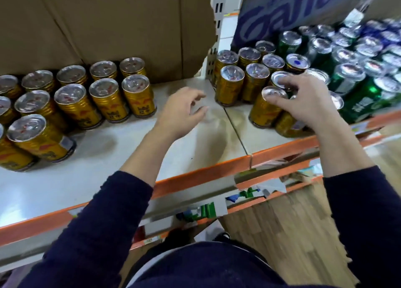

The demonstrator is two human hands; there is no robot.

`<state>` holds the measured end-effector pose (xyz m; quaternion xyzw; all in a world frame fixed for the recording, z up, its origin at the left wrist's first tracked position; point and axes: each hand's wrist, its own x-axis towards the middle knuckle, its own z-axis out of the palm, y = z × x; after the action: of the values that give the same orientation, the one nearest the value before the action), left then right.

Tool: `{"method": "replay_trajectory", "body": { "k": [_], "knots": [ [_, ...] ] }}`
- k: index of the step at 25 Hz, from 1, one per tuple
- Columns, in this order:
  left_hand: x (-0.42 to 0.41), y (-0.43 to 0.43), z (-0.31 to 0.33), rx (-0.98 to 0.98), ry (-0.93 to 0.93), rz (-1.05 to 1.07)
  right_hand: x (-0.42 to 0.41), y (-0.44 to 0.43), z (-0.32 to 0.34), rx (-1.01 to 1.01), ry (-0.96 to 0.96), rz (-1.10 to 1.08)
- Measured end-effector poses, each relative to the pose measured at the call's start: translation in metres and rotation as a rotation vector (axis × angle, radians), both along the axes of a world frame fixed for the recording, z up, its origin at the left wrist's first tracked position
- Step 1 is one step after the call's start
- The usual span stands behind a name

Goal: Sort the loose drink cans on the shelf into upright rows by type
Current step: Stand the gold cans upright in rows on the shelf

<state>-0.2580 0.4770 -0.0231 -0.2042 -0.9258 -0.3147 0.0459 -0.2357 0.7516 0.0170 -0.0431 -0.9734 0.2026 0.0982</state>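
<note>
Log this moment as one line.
left hand: open, over shelf | right hand: on gold cans, grip unclear

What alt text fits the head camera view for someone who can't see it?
A person's right hand touches the lids of upright gold cans beside green cans on a store shelf; the left hand hovers empty over bare shelf.

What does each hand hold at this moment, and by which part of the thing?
The left hand holds nothing. The right hand grips a gold can from above, by its top rim.
</note>
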Motion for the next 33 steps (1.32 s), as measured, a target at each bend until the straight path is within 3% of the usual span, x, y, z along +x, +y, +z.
{"method": "replay_trajectory", "body": {
  "k": [6, 13, 18, 26, 33],
  "knots": [
    [-0.066, 0.071, 0.027, -0.106, 0.027, 0.0, -0.005, 0.02, 0.003, 0.138, -0.067, 0.233],
    [-0.08, 0.087, 0.023, -0.185, -0.004, 0.082, -0.019, 0.019, -0.004, 0.142, -0.133, 0.236],
    [-0.053, 0.043, 0.029, -0.196, -0.032, 0.148, -0.024, 0.011, -0.006, 0.182, -0.043, 0.3],
    [0.034, -0.04, 0.034, -0.125, -0.087, 0.397, -0.031, -0.052, -0.014, -0.135, -0.147, 0.562],
    [0.067, -0.13, 0.045, -0.147, -0.041, 0.547, -0.027, -0.128, -0.015, -0.139, -0.147, 0.678]
  ]
}}
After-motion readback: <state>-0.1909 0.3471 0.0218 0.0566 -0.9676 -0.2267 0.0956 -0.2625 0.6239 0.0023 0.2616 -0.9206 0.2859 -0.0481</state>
